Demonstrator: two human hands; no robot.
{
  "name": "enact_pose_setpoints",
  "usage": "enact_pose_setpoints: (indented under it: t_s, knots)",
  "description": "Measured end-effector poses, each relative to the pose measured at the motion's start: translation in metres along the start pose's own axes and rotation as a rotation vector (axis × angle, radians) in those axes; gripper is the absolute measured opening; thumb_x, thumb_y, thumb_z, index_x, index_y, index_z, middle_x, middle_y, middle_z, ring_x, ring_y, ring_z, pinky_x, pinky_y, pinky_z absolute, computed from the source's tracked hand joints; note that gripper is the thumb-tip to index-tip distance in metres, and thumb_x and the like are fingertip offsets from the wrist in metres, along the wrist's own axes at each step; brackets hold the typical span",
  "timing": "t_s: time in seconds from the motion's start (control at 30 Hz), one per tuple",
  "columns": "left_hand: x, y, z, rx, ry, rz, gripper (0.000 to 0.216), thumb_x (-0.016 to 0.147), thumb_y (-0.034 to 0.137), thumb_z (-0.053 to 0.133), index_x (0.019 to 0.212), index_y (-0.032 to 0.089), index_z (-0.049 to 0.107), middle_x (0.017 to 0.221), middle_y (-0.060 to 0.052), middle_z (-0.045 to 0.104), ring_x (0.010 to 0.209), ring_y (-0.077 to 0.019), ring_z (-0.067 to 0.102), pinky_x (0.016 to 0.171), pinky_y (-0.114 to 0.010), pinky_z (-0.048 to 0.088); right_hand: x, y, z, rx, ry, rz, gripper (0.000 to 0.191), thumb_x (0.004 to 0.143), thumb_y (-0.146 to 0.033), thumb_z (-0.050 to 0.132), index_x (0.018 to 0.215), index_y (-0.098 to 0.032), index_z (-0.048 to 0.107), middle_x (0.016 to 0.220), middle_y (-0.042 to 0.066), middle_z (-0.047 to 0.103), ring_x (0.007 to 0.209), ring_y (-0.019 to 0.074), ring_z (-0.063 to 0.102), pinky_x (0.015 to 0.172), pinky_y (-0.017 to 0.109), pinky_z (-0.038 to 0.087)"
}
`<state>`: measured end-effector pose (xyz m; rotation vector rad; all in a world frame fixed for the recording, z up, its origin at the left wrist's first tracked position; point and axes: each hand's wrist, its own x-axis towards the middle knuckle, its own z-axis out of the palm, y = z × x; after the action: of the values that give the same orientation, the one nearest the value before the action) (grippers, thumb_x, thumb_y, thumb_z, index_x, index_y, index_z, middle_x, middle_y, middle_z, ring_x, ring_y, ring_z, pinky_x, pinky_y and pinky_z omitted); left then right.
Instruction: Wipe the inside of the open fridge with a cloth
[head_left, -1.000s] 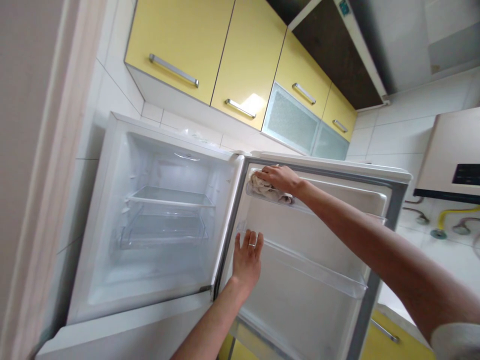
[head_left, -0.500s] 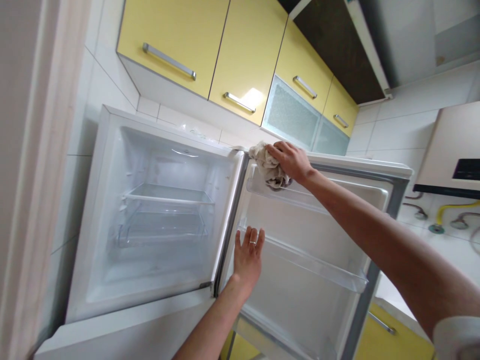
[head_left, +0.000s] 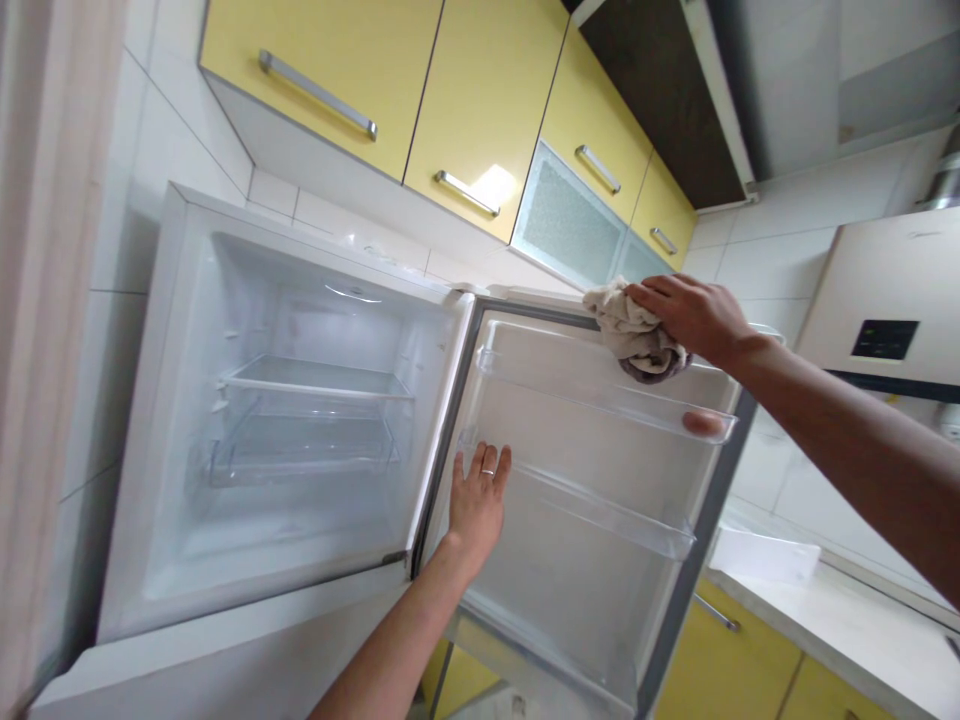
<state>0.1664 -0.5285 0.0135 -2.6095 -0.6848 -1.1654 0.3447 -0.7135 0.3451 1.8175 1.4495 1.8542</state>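
Observation:
My right hand (head_left: 694,315) grips a crumpled, greyish-white cloth (head_left: 634,325) against the top edge of the open fridge door (head_left: 570,600). The cloth hangs over the inner side of the door, above the upper clear door shelf (head_left: 585,395). Lower down, my left hand (head_left: 478,500), a ring on one finger, has its fingers spread at the hinge-side end of the middle door shelf (head_left: 600,515). Whether its fingertips touch that shelf I cannot tell. To the left, the lit fridge compartment (head_left: 300,540) stands open with clear shelves (head_left: 322,378) inside.
Yellow wall cabinets (head_left: 480,100) with metal handles run above the fridge. A white water heater (head_left: 892,290) hangs on the tiled wall at right. Below it is a white counter (head_left: 862,630) over yellow base cabinets (head_left: 727,660). A pale door frame (head_left: 52,300) borders the left.
My right hand has slid the cloth rightward along the door's top edge, away from the hinge. The view has shifted slightly right. My left hand stays at the middle door shelf.

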Motion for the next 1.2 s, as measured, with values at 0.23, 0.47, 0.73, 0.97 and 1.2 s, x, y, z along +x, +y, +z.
enact_pose_setpoints:
  t_s: [0.23, 0.47, 0.73, 0.97, 1.2]
  knots:
    - [0.001, -0.001, 0.004, -0.003, 0.057, 0.004, 0.066, 0.093, 0.011, 0.051, 0.158, 0.018, 0.041, 0.153, -0.016, 0.055, 0.149, -0.0300, 0.042, 0.123, -0.059, 0.033, -0.056, 0.059, -0.005, 0.054, -0.055, 0.186, 0.040, 0.100, -0.008, 0.050, 0.137, -0.012, 0.065, 0.136, 0.014, 0.066, 0.106, 0.0145, 0.055, 0.071, 0.031, 0.028]
    - [0.002, -0.001, 0.005, -0.002, 0.051, 0.009, 0.063, 0.094, 0.008, 0.047, 0.156, 0.017, 0.043, 0.154, -0.016, 0.054, 0.149, -0.0307, 0.043, 0.122, -0.060, 0.033, -0.103, 0.082, -0.003, 0.104, -0.048, 0.250, 0.041, 0.091, -0.004, 0.060, 0.130, -0.010, 0.070, 0.134, 0.016, 0.068, 0.108, 0.0145, 0.060, 0.082, 0.027, 0.039]
    - [0.002, -0.003, 0.003, -0.005, 0.039, 0.015, 0.065, 0.093, 0.008, 0.046, 0.157, 0.016, 0.042, 0.154, -0.017, 0.054, 0.149, -0.0315, 0.043, 0.121, -0.060, 0.036, -0.153, 0.067, 0.020, 0.202, 0.244, 0.683, 0.044, 0.083, -0.012, 0.062, 0.125, -0.007, 0.072, 0.118, 0.020, 0.073, 0.103, 0.0222, 0.067, 0.087, 0.030, 0.047]
    - [0.002, -0.004, 0.000, -0.016, 0.030, 0.019, 0.068, 0.089, 0.008, 0.048, 0.157, 0.015, 0.042, 0.155, -0.017, 0.053, 0.149, -0.0322, 0.042, 0.123, -0.060, 0.034, -0.220, 0.022, 0.048, 0.278, 0.428, 0.737, 0.039, 0.081, -0.028, 0.057, 0.110, -0.010, 0.075, 0.100, 0.019, 0.076, 0.095, 0.0268, 0.069, 0.087, 0.035, 0.051]
    - [0.000, -0.003, -0.004, -0.026, 0.040, 0.025, 0.070, 0.087, 0.009, 0.048, 0.157, 0.014, 0.042, 0.155, -0.018, 0.052, 0.149, -0.0331, 0.041, 0.123, -0.061, 0.033, -0.294, -0.060, 0.064, 0.431, 0.376, 0.744, 0.026, 0.085, -0.034, 0.061, 0.105, -0.024, 0.074, 0.103, 0.011, 0.077, 0.094, 0.0294, 0.074, 0.083, 0.038, 0.057]
